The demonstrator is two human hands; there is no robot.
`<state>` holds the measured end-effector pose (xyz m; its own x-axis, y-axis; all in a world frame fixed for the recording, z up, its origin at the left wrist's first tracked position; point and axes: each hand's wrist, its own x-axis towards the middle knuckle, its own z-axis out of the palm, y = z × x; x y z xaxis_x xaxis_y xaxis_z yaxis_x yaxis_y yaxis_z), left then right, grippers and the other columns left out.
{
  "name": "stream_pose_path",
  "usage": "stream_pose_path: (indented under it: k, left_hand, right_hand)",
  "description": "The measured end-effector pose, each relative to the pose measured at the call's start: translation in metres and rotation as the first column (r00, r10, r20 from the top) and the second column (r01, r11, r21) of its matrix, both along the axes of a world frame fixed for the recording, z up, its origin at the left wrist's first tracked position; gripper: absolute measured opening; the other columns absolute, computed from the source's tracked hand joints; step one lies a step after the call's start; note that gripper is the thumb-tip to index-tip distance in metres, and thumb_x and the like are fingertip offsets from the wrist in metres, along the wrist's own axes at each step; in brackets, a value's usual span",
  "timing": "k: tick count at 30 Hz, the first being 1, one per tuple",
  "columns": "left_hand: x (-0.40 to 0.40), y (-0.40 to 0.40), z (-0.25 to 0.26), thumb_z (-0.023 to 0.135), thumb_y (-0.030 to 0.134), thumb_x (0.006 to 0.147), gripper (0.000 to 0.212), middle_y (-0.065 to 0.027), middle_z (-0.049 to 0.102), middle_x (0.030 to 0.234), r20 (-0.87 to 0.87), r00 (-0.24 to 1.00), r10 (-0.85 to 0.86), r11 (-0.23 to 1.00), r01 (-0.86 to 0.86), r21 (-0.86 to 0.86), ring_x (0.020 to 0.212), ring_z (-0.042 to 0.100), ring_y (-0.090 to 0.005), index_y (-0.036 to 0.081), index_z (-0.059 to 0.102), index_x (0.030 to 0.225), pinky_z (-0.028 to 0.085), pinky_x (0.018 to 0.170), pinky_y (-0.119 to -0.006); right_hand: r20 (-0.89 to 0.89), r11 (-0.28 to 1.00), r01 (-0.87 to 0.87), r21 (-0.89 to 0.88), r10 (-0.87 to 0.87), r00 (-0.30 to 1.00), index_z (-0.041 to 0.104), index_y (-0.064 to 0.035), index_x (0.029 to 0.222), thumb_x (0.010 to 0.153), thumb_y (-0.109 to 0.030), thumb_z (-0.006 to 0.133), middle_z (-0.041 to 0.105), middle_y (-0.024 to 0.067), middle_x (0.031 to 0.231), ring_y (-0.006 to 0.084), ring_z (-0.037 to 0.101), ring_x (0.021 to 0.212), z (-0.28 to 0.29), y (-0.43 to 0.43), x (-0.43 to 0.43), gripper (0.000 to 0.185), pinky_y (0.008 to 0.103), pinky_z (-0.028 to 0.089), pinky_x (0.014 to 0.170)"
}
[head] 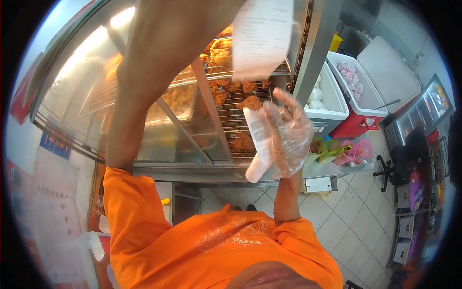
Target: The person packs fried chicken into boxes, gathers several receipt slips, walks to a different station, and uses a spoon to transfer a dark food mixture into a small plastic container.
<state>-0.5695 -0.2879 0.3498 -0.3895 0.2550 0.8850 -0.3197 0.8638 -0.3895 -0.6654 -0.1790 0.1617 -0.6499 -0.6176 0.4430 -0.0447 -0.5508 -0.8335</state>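
Note:
My left arm reaches up past the top edge of the view; its hand is out of sight. A long printed paper slip (pixel 262 39) hangs at the top centre, and what holds its upper end is hidden. My right hand (pixel 288 135), in a clear plastic glove, holds a curled strip of printed paper (pixel 258 139) on its left side, index finger raised. Whether the two papers are joined cannot be told. Behind them, fried chicken pieces (pixel 249 103) lie on wire racks (pixel 231 119) in a lit display cabinet. More fried pieces (pixel 221 50) are on an upper shelf.
Sliding glass panels (pixel 177 126) front the cabinet's left part. To the right stand a grey-white cooler (pixel 326 115) with white bundles and a red cooler (pixel 361 119) with wrapped bags. Green containers (pixel 330 151) and pink ones (pixel 361 150) are on the metal counter (pixel 325 170).

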Motion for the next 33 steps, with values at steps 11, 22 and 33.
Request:
stream_pose_path:
  k: [11, 22, 33]
  left_hand:
    - [0.033, -0.003, -0.019, 0.061, 0.006, 0.089, 0.021, -0.0094, 0.063, 0.098, -0.114, 0.992, -0.062, 0.989, 0.045, -0.144, 0.09, 0.058, -0.0162, -0.004, 0.061, 0.107, 0.046, 0.08, -0.03]
    - [0.077, 0.047, -0.167, 0.066, 0.014, 0.09, 0.024, 0.0015, 0.065, 0.087, -0.311, 0.856, -0.412, -0.08, 0.306, 0.949, 0.074, 0.055, -0.0062, -0.001, 0.064, 0.108, 0.045, 0.065, -0.023]
    - [0.099, 0.013, -0.108, 0.058, 0.011, 0.092, 0.03, -0.0109, 0.068, 0.098, -0.496, 0.853, -0.16, 0.199, 0.52, 0.83, 0.084, 0.063, -0.0129, -0.007, 0.058, 0.116, 0.05, 0.074, -0.025]
  right_hand:
    - [0.231, 0.985, -0.174, 0.017, 0.165, 0.959, 0.06, 0.0011, 0.111, 0.083, -0.017, 0.074, 0.064, 0.003, 0.083, 0.0062, 0.058, 0.075, -0.038, 0.013, 0.034, 0.035, 0.0175, 0.045, 0.063]
    - [0.065, 0.962, -0.266, 0.056, 0.262, 0.963, 0.064, 0.0021, 0.103, 0.08, -0.027, 0.077, 0.065, 0.0037, 0.079, 0.0076, 0.058, 0.071, -0.015, 0.006, 0.042, 0.039, 0.0193, 0.044, 0.06]
    - [0.012, 0.821, -0.528, 0.217, 0.539, 0.842, 0.067, 0.0031, 0.095, 0.076, -0.037, 0.079, 0.065, 0.0044, 0.076, 0.009, 0.058, 0.067, -0.028, 0.03, 0.063, 0.046, 0.0211, 0.044, 0.058]
